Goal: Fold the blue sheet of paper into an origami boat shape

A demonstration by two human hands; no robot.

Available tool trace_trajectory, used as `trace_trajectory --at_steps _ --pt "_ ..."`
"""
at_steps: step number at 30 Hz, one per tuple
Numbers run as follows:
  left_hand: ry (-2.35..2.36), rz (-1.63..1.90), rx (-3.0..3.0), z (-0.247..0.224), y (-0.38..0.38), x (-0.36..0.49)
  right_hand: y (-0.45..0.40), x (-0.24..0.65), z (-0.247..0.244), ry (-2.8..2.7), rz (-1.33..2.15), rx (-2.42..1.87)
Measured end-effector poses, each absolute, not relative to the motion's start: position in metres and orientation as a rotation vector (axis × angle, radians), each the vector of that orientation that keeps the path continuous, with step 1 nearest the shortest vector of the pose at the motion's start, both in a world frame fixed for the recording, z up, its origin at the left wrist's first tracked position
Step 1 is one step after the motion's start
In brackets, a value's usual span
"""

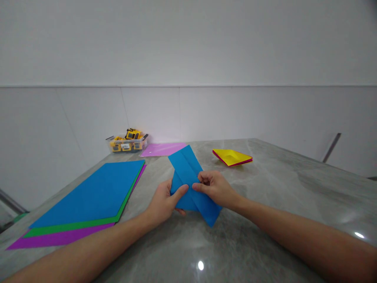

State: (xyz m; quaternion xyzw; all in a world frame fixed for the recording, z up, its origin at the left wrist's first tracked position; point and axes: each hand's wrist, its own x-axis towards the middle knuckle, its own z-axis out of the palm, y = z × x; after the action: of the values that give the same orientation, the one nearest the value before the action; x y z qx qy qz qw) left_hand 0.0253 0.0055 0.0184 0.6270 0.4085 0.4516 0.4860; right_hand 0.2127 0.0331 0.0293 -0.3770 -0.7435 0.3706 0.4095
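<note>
Both hands hold a piece of folded blue paper (188,165) above the grey table, near the middle of the view. It has a long strip lying slantwise over a wider folded part, with a crease down the strip. My left hand (165,198) grips the left side, thumb on top and fingers underneath. On the right side, my right hand (215,188) pinches the paper's edge between thumb and bent fingers. The fingers beneath the paper are mostly hidden.
Large blue, green and purple sheets (91,194) lie stacked at the left. Behind are a clear box (126,145) of yellow toy vehicles and a pink sheet (161,149). A folded yellow and red paper piece (232,157) rests at the back right of the marbled table (288,196).
</note>
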Motion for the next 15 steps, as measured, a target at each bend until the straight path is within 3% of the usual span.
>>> trace_trajectory --at_steps 9,15 --pt "0.883 0.927 1.543 0.02 0.002 0.023 0.024 0.216 0.028 -1.904 1.049 -0.969" --pt "0.781 1.091 1.308 0.017 0.008 0.024 0.022 0.21 0.032 -1.737 0.624 -1.038"
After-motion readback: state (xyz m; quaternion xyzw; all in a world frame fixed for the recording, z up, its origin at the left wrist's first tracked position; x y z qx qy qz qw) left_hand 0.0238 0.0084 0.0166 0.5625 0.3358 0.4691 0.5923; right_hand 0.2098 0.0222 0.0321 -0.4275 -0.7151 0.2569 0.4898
